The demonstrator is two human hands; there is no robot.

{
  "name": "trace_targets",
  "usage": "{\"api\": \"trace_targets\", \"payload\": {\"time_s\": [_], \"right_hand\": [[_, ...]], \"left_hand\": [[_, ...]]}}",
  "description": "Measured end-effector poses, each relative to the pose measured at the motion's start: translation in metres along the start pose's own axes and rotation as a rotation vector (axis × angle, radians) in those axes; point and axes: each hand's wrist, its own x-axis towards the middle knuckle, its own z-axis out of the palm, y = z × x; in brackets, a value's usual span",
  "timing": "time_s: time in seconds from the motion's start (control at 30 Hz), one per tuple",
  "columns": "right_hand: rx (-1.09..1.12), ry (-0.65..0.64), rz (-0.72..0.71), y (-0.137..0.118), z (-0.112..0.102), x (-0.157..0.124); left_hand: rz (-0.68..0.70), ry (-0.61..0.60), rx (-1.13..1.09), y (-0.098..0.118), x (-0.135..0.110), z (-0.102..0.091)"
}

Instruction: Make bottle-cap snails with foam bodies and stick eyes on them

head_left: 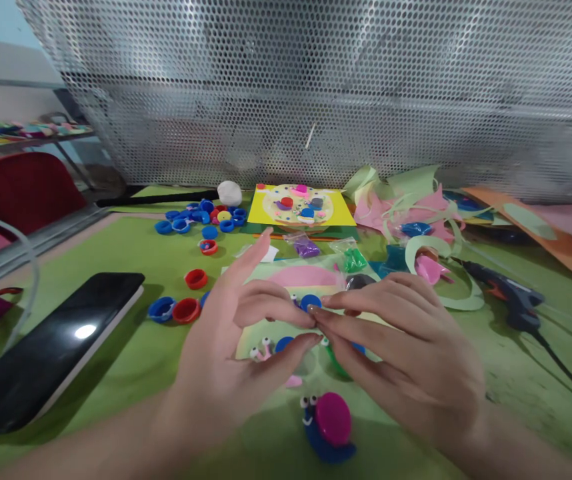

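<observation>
My left hand [246, 333] and my right hand [401, 347] meet fingertip to fingertip over the pale sheet [251, 340]. Both are closed in a pinch; whatever lies between the fingertips is too small or hidden to name. Just behind the fingertips shows a blue bottle cap [310, 303]. Below the hands lie a partly covered pink clay figure with eyes on stalks [261, 351] and a green clay figure [336, 361], each beside a blue cap. Nearest me sits a finished-looking snail [329, 427] with a blue clay body and magenta cap shell.
A black phone [61, 347] lies left. Red and blue bottle caps [186, 309] are scattered beyond it. A yellow card [259, 210], bags of purple clay [307, 247] and green clay [353, 259] lie farther back. Right are paper scraps [391, 207] and a corded glue gun [511, 293].
</observation>
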Motion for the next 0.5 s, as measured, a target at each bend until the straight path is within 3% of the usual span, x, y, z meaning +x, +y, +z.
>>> {"api": "trace_targets", "payload": {"time_s": [0.13, 0.27, 0.5], "right_hand": [[0.033, 0.004, 0.016, 0.001, 0.001, -0.001], [0.111, 0.012, 0.065, -0.001, 0.001, -0.001], [0.345, 0.052, 0.339, -0.002, 0.001, 0.001]], "left_hand": [[-0.065, 0.013, -0.137, -0.002, 0.000, 0.002], [-0.257, 0.011, -0.190, 0.002, 0.001, 0.003], [-0.548, 0.023, -0.306, 0.006, 0.010, -0.001]]}}
